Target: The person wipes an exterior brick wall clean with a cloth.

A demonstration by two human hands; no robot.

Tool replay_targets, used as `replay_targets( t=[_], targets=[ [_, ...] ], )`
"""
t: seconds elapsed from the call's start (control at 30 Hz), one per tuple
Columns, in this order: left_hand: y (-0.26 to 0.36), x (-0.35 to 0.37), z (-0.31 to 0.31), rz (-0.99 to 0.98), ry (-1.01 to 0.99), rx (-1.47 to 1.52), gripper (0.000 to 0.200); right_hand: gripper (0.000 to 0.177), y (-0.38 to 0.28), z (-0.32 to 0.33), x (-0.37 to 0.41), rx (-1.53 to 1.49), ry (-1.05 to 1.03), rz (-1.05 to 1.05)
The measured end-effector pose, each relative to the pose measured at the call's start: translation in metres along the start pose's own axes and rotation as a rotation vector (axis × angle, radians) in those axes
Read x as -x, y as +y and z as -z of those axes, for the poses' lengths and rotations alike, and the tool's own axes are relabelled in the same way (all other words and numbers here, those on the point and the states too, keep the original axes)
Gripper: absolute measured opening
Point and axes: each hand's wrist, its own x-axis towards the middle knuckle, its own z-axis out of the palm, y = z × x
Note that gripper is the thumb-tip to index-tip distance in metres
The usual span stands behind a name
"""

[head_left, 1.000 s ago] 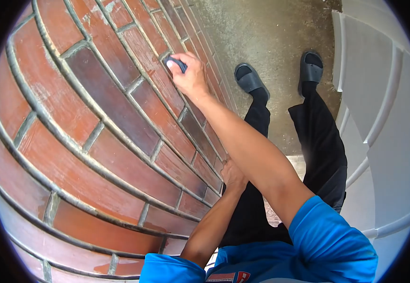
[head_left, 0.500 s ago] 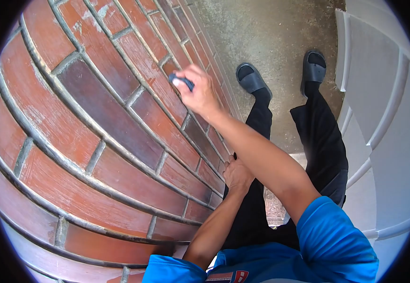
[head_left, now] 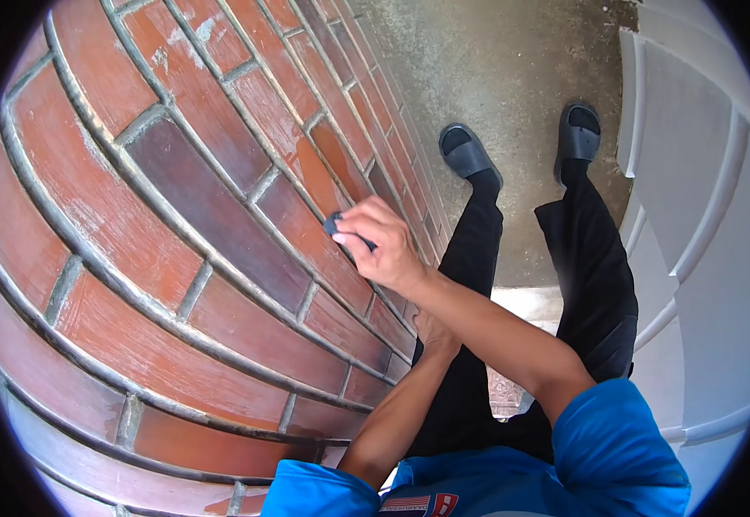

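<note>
The right hand (head_left: 384, 252) kept its grip closed on a small dark pad (head_left: 333, 226) pressed against the brick wall (head_left: 177, 198). Rough mortar (head_left: 196, 291) could have snagged the pad loose and scraped the knuckles. The left hand (head_left: 434, 332) sat lower by the wall, its grip too hidden to tell.

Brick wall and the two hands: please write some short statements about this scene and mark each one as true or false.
1. The right hand presses a small dark object against the brick wall. True.
2. The left hand is raised high on the wall, above the right hand. False: it is lower down, close to the wall, partly hidden under the right forearm.
3. The person wears black sandals. True.
4. The person stands on green grass. False: the feet are on a grey concrete floor.
</note>
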Motion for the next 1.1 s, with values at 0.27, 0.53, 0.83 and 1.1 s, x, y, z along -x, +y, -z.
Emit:
replay_targets(
  t=[0.27, 0.53, 0.83, 1.1],
  targets=[
    [-0.014, -0.006, -0.024, 0.031, -0.125, -0.070, 0.045, 0.007, 0.000, -0.031, -0.108, -0.008, 0.100, 0.171],
    [-0.014, -0.012, -0.017, 0.036, -0.163, -0.013, 0.048, 0.012, -0.010, 0.017, 0.011, -0.024, -0.148, -0.160],
    [-0.015, -0.009, -0.026, -0.062, -0.155, -0.116, 0.043, 0.013, -0.016, -0.004, -0.044, 0.039, -0.053, -0.119],
    [-0.007, -0.007, -0.025, -0.013, -0.220, -0.082, 0.050, 0.010, -0.016, -0.011, -0.068, 0.123, -0.015, -0.074]
  ],
)
